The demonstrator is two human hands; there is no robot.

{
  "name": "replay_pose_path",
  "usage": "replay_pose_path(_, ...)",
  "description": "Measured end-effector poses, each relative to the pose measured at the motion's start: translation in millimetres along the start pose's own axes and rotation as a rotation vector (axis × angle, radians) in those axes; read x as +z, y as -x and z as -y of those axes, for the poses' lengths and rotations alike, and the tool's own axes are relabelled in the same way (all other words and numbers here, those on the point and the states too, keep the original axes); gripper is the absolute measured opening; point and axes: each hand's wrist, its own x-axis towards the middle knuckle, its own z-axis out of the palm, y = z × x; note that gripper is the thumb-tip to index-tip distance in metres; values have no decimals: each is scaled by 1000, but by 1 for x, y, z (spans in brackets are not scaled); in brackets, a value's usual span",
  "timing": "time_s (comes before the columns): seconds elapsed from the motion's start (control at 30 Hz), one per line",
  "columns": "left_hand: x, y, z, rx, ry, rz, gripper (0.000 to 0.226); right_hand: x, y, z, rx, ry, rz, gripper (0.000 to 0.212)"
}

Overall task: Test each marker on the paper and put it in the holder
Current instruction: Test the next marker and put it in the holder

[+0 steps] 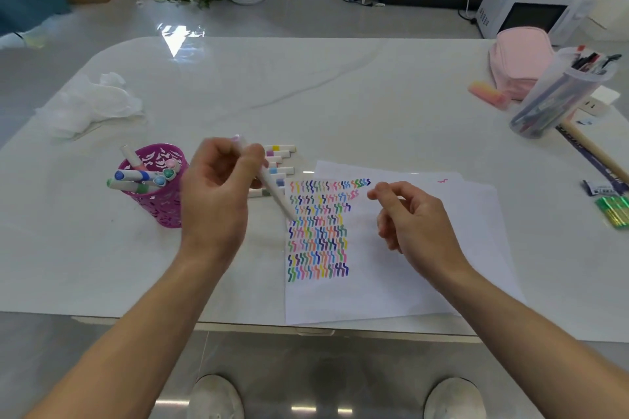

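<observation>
The left hand [218,187] is gripping a white marker [269,180] between thumb and fingers [253,155], holding it slanted so its lower end is hanging over the top left corner of the paper [391,279], close to the rows of coloured squiggles [318,228]; motion blur is hiding whether the tip is capped. The right hand [413,218] is hovering loosely curled above the sheet with nothing in it, probably placed there to steady the paper or take the cap. The untested markers [279,163] are lying in a tidy row on the table [306,95] just behind the left hand, within easy reach. The purple holder [160,194] is standing to the left, already carrying several finished markers.
</observation>
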Motion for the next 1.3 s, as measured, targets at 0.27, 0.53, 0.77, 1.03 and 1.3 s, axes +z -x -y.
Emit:
replay_pose_path(0.27, -40, -2, -24, 508, -315, -269, 8, 14, 1, -2, -109, 127, -12, 18)
replay_pose_path(0.53, -79, -2, -25, 562, -443, -311, 18, 32, 3, -1, -160, 201, 35, 14)
replay_pose_path(0.77, -93, -5, -24, 582, -459, -351, 21, 43, 6, -3, -197, 254, 74, 11)
replay_pose_path(1.03, -100, -7, -7, 387, -916, -253, 18, 47, 4, -5, -202, 275, 86, 9)
replay_pose_path(1.3, -96, -5, -5, 329, -979, -176, 42, 46, 5, -5, -192, 277, 88, 11)
